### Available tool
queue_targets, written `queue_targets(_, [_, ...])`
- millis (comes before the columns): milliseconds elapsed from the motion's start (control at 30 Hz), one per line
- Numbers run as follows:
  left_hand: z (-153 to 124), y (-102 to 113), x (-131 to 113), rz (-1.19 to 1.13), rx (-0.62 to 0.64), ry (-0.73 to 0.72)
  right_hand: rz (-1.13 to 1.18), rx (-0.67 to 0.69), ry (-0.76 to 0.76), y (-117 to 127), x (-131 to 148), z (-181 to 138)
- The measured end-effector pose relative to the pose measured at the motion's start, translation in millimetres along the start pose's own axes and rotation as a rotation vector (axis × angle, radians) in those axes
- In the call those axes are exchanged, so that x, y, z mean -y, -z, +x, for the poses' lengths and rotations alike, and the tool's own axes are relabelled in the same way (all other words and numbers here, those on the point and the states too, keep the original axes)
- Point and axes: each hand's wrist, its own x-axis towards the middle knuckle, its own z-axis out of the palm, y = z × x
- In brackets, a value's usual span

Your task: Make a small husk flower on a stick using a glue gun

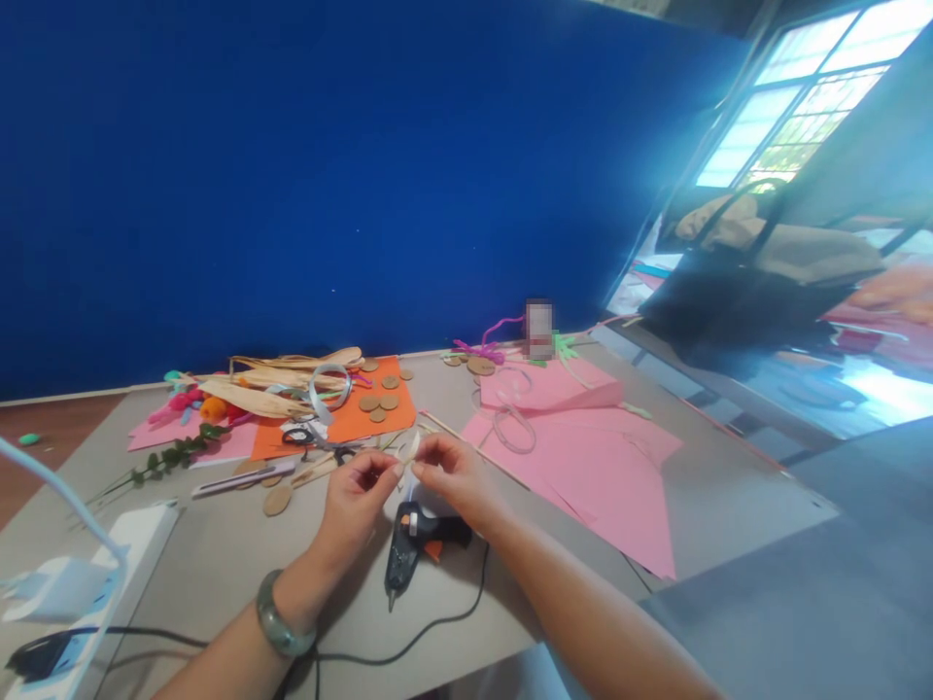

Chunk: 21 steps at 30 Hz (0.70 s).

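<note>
My left hand (359, 494) and my right hand (452, 473) meet above the grey table (219, 554), both pinching a small pale craft piece (409, 457) between their fingertips. A green bangle (281, 614) sits on my left wrist. Directly under the hands lies a black glue gun (417, 544) with an orange trigger, its nozzle pointing toward me and its black cord (430, 627) trailing to the table's front edge.
Pink paper sheets (598, 457) lie to the right, orange paper (364, 418) with wooden discs behind. Dried leaves, pom-poms, scissors (313, 439), a green sprig (171, 457) and a craft knife (240, 478) crowd the back left. A white power strip (87, 574) sits at the left edge.
</note>
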Motion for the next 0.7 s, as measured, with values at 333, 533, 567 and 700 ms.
queue_targets(333, [-2, -4, 2, -0.030, 0.000, 0.065, -0.048, -0.032, -0.006, 0, -1, 0])
queue_targets(533, [-2, -3, 7, -0.027, 0.019, 0.060, -0.045, -0.042, -0.004, -2, 4, -1])
queue_targets(567, [-2, -2, 7, -0.024, 0.025, 0.057, -0.050, -0.042, -0.005, -2, 5, -1])
queue_targets(700, [-2, -1, 10, -0.024, 0.039, 0.071, -0.064, -0.042, -0.021, -2, 7, -1])
